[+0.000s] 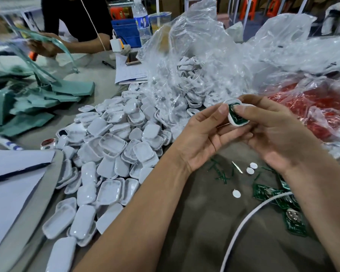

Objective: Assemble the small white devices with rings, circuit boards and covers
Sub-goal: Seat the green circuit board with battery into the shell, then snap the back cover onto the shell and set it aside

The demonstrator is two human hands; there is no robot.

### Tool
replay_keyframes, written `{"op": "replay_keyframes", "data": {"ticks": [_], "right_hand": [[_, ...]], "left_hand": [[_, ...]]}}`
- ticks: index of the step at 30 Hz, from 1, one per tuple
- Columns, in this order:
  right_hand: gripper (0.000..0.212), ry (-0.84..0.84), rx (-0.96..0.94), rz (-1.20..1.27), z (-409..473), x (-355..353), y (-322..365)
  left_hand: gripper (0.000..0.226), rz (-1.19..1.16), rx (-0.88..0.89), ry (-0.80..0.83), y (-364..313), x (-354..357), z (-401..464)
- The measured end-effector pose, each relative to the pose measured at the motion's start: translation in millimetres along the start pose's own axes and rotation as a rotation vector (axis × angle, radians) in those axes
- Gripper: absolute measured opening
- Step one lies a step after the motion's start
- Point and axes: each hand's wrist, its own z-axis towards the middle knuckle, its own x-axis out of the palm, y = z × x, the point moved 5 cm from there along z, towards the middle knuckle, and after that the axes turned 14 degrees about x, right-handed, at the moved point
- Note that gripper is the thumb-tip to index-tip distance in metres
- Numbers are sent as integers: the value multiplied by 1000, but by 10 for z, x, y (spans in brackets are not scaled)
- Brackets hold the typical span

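Note:
A small white device shell (236,122) with a green circuit board (234,114) seated in it is held above the table at centre right. My left hand (204,134) holds the shell from the left, thumb against its rim. My right hand (271,128) grips it from the right, with the thumb pressing on the board. A big heap of white covers (114,146) spreads over the table to the left. Loose green circuit boards (283,203) lie at lower right, partly under my right forearm. Three small white discs (251,167) lie beneath my hands.
A clear plastic bag (194,61) of white parts rises behind the heap, another bag (322,114) over red material sits at right. White paper with a pen (16,171) lies at left, green foam sheets (37,103) behind it. A white cable (249,216) crosses lower right. Another person (73,22) works opposite.

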Motion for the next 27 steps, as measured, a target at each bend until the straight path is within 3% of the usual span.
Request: {"op": "replay_keyframes", "data": {"ticks": [2, 6, 9, 11, 14, 18, 20, 23, 27], "right_hand": [[40, -53, -38, -5, 28, 110, 43], [33, -177, -128, -96, 108, 298, -10], [3, -161, -278, -651, 162, 616, -201], [7, 13, -346, -1049, 156, 940, -435], [28, 191, -431, -1397, 91, 1344, -746], [31, 142, -518, -1610, 73, 1500, -798], [25, 106, -549, -1566, 65, 1410, -702], [18, -2, -497, -1296, 110, 1052, -471], [15, -190, -241, -587, 218, 239, -178]], "left_hand": [[27, -11, 51, -39, -105, -2, -16], [48, -65, 181, -186, -492, -65, -54], [35, -88, 290, -272, -907, -199, -134], [33, -127, 349, -305, -1153, -282, -222], [35, -174, 403, -309, -1371, -351, -351], [33, -150, 428, -292, -1419, -382, -451], [36, -164, 432, -279, -1369, -368, -438], [38, -205, 422, -255, -1192, -301, -341], [31, -293, 357, -191, -829, -146, -156]]}}
